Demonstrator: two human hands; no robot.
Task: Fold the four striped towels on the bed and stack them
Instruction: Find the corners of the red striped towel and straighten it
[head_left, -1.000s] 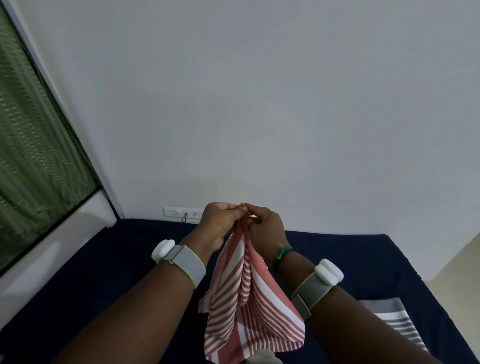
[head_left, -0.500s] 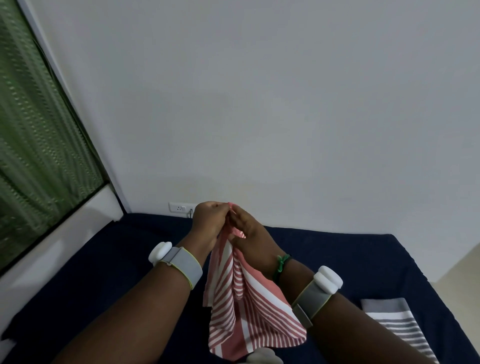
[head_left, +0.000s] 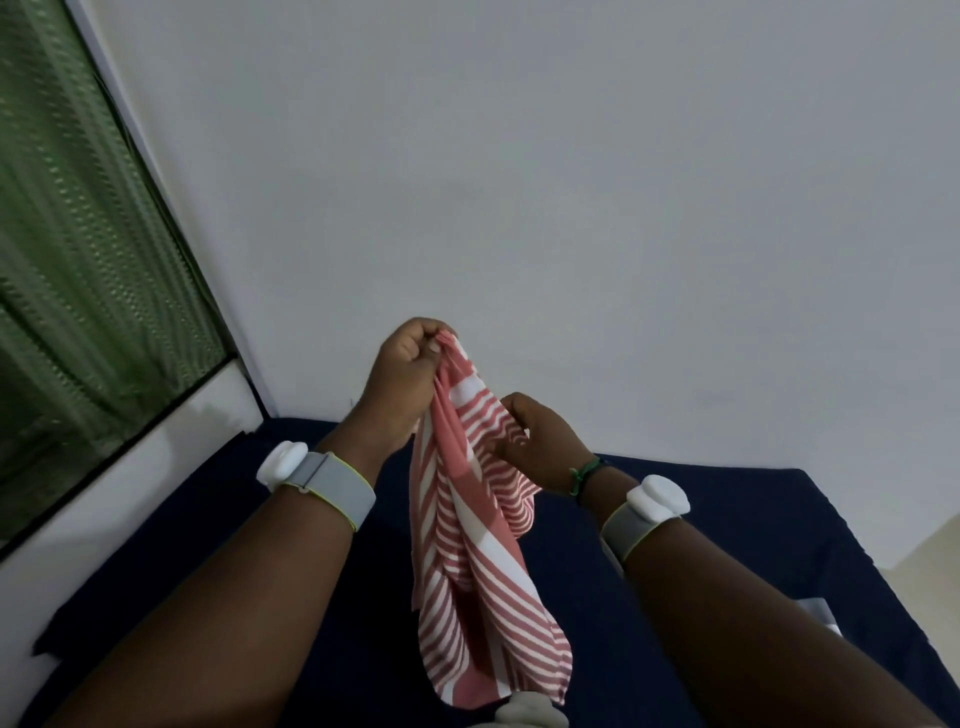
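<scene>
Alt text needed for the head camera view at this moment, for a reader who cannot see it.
A person holds a red and white striped towel up above a dark blue bed: the left hand pinches its top corner, and the right hand grips an edge lower down. Both wrists wear grey bands; a green curtain hangs at the left beside a plain pale wall.

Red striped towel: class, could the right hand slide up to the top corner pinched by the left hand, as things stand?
Probably yes. The right hand already grips the red striped towel just below the left hand, with only cloth between them.
</scene>
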